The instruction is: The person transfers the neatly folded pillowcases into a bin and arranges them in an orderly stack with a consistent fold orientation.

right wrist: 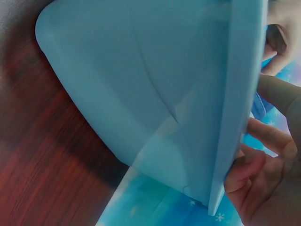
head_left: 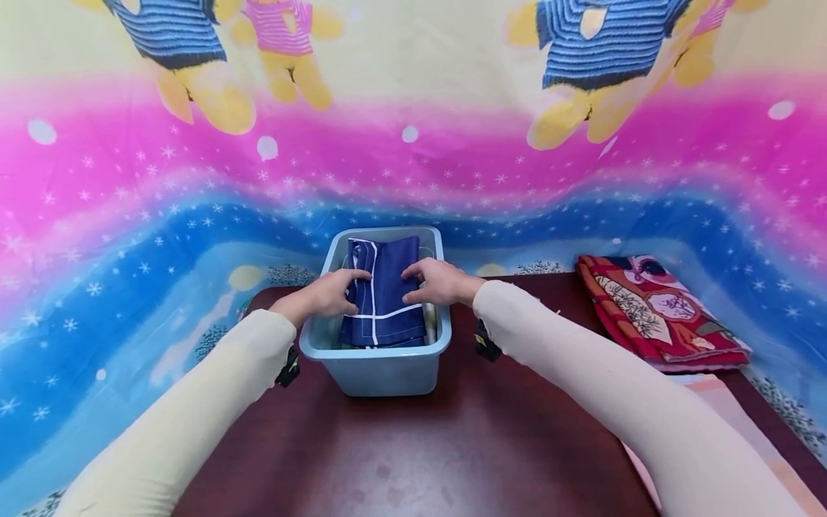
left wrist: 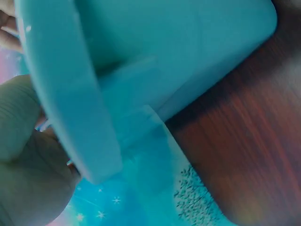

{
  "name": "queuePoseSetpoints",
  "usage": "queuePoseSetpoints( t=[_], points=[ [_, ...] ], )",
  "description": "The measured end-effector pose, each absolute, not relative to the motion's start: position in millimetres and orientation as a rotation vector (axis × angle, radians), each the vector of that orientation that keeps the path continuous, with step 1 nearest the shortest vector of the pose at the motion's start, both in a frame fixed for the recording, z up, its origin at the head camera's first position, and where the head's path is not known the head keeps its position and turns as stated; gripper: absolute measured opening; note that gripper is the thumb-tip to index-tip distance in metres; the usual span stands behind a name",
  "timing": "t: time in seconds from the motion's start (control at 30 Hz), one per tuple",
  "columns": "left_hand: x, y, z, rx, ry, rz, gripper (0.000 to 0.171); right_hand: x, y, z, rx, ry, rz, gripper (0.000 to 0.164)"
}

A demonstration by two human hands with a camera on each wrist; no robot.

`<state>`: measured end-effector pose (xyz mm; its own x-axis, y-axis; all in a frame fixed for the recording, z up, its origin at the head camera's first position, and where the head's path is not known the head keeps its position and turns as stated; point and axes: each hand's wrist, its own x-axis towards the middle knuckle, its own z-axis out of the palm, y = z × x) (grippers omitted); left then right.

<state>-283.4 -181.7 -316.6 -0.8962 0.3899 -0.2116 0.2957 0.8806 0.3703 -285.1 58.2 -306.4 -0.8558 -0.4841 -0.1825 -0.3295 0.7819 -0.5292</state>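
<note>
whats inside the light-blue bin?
Light-blue plastic bin: a folded navy cloth with white stripes on top, plus a sliver of something pale along the right wall, too little showing to identify. Whatever lies under the cloth, including most of the bin's floor, is covered.

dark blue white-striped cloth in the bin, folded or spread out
Folded. The dark blue white-striped cloth lies as a compact rectangle inside the light blue plastic bin.

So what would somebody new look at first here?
Probably the bright curtain behind the table, with yellow figures in striped shirts. Next, the dark blue cloth in the tub, between left fingers and right fingers. Then the folded red cloth at the table's right.
</note>
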Motion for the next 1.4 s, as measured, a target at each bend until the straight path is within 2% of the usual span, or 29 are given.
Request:
queuePoseSetpoints(
  t=[0.17,0.43,0.93,1.4],
  points=[
    [-282,-178,-312,0.449,2.801,0.464,0.073,-285,59,-304,-0.640,2.614,-0.733,0.057],
    [-277,-176,-313,0.473,2.831,0.479,0.061,-286,70,-308,-0.753,2.557,-0.872,0.048],
    [-267,-172,-317,0.536,2.849,0.509,0.051,-282,81,-309,-0.776,2.542,-1.075,0.040],
    [-257,-165,-316,0.559,2.870,0.492,0.049,-273,90,-314,-0.781,2.564,-1.168,0.035]
  ],
)
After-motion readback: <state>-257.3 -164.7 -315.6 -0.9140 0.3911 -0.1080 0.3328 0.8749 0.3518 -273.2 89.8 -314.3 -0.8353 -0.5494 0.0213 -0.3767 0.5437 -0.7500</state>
